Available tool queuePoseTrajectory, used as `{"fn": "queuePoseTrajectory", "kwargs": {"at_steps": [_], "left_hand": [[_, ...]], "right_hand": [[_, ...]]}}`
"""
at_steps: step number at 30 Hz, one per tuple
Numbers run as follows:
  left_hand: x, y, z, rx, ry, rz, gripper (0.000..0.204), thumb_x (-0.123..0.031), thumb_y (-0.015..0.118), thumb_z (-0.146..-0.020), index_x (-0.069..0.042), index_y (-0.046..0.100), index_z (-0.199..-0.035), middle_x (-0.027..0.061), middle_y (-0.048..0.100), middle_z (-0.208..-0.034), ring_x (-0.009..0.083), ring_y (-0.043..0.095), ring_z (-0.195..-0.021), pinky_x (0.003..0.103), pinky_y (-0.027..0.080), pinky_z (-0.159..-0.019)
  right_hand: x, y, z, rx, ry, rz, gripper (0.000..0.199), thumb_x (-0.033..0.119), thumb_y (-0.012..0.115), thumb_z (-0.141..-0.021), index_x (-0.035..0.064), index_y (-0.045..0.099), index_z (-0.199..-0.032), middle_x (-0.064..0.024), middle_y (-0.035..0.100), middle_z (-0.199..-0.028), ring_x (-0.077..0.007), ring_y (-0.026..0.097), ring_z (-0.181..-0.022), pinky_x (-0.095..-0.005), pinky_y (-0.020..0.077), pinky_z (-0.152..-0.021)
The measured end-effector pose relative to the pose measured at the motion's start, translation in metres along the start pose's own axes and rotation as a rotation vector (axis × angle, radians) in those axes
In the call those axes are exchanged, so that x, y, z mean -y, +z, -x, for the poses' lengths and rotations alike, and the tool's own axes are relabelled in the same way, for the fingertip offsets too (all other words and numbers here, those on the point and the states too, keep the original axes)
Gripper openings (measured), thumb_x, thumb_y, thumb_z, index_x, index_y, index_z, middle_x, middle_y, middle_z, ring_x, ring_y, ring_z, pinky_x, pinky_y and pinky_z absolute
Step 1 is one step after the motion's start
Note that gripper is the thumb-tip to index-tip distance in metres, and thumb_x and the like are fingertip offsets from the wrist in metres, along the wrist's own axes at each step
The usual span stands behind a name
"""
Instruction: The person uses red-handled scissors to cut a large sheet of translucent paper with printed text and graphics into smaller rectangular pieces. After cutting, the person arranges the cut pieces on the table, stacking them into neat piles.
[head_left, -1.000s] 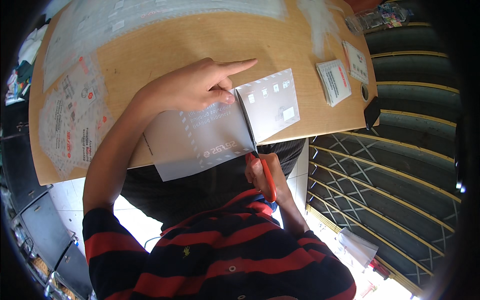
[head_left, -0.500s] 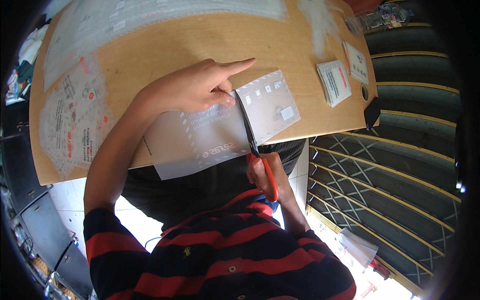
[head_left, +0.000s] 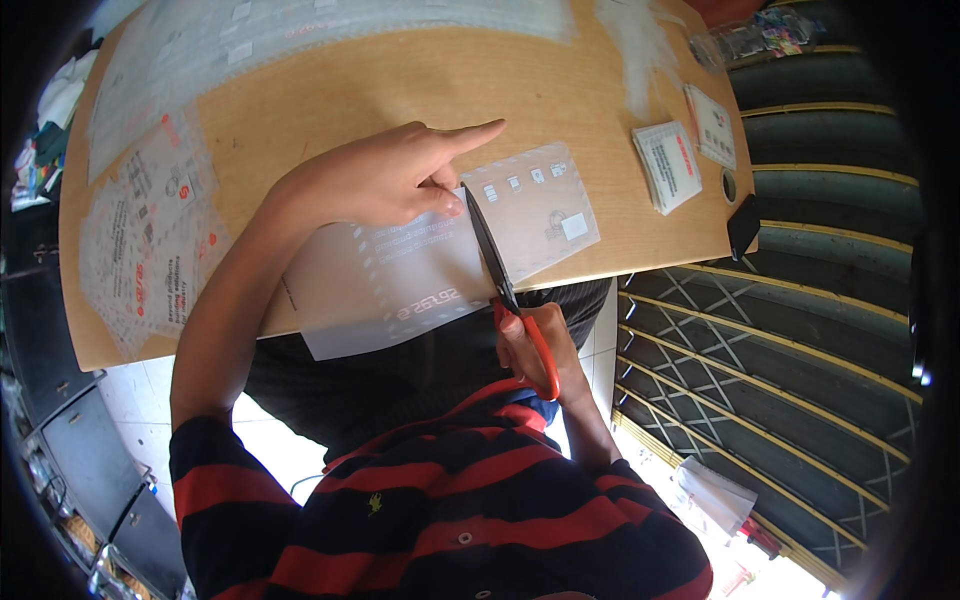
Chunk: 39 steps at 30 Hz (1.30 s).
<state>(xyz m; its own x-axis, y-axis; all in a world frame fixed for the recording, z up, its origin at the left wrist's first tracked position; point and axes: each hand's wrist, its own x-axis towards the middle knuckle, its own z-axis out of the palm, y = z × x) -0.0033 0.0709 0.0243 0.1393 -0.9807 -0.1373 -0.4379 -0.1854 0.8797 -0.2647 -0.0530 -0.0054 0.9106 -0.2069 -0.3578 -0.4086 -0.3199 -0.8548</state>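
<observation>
A pale printed sheet (head_left: 345, 300) lies at the table's near edge, its lower part hanging over. My left hand (head_left: 395, 180) pinches the top right corner between thumb and curled fingers, the index finger stretched out to the right. In my right hand (head_left: 535, 340) are scissors (head_left: 489, 240) with orange-red handles, below the table edge. Their dark blades point up and left along the sheet's right side, tip beside my left thumb. Right of the blades lies a printed piece (head_left: 545, 225) with small white squares. I cannot tell whether it is fully separate from the sheet.
Printed translucent plastic sheets (head_left: 150, 230) cover the table's left side, and more plastic (head_left: 330, 30) lies along the back. A stack of cut printed pieces (head_left: 667, 165) sits at right, near a dark flat object (head_left: 743, 228) on the edge. A slatted metal shutter (head_left: 780, 330) stands beyond.
The sheet and my left hand have shifted slightly left. The scissors' tip has moved a little left too, and more of the right-hand piece shows beside the blades.
</observation>
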Motion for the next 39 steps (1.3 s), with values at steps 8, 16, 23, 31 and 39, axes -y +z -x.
{"fn": "queuePoseTrajectory", "kwargs": {"at_steps": [8, 16, 23, 31, 39], "left_hand": [[0.005, -0.017, 0.004, -0.085, -0.034, -0.175, 0.046, -0.005, 0.061, -0.087, -0.006, 0.054, -0.132, 0.0178, 0.065, -0.076, 0.0262, 0.061, -0.065, 0.036, 0.047, -0.066], [0.023, -0.013, 0.002, -0.362, 0.166, -0.327, 0.045, 0.001, 0.060, -0.087, -0.007, 0.054, -0.131, 0.0141, 0.060, -0.098, 0.0255, 0.059, -0.088, 0.034, 0.049, -0.080], [0.015, -0.018, -0.002, -0.391, 0.112, -0.102, 0.031, 0.001, 0.058, -0.089, -0.004, 0.060, -0.120, 0.0089, 0.058, -0.094, 0.0195, 0.058, -0.088, 0.030, 0.049, -0.081], [0.015, -0.021, -0.003, -0.443, 0.198, 0.066, 0.008, -0.003, 0.055, -0.096, 0.000, 0.061, -0.099, 0.0030, 0.063, -0.090, 0.0097, 0.056, -0.084, 0.025, 0.046, -0.075], [0.000, -0.002, -0.007, -0.443, 0.292, 0.153, 0.006, -0.001, 0.058, -0.094, 0.000, 0.063, -0.097, 0.0034, 0.064, -0.086, 0.0096, 0.058, -0.077, 0.024, 0.046, -0.068]], "right_hand": [[0.001, 0.000, 0.005, -0.018, -0.105, -0.064, 0.071, 0.059, 0.045, -0.097, -0.0017, 0.061, -0.062, -0.0052, 0.053, -0.046, -0.0138, 0.059, -0.040, -0.0250, 0.0439, -0.041], [-0.004, 0.000, 0.014, -0.112, -0.109, -0.130, 0.064, 0.056, 0.050, -0.096, 0.0011, 0.060, -0.065, -0.0056, 0.058, -0.053, -0.0167, 0.057, -0.046, -0.0301, 0.0440, -0.047], [-0.008, 0.005, 0.024, -0.096, -0.075, -0.135, 0.085, 0.079, 0.035, -0.087, 0.0001, 0.057, -0.064, -0.0042, 0.054, -0.053, -0.0113, 0.051, -0.040, -0.0264, 0.0401, -0.042], [-0.008, 0.008, 0.027, -0.110, -0.135, -0.089, 0.058, 0.057, 0.059, -0.090, 0.0007, 0.058, -0.077, -0.0095, 0.061, -0.061, -0.0223, 0.063, -0.056, -0.0342, 0.0491, -0.055], [-0.001, 0.009, 0.032, -0.293, -0.103, -0.239, 0.033, 0.031, 0.073, -0.086, 0.0008, 0.063, -0.077, -0.0045, 0.065, -0.065, -0.0114, 0.060, -0.058, -0.0266, 0.0457, -0.056]]}}
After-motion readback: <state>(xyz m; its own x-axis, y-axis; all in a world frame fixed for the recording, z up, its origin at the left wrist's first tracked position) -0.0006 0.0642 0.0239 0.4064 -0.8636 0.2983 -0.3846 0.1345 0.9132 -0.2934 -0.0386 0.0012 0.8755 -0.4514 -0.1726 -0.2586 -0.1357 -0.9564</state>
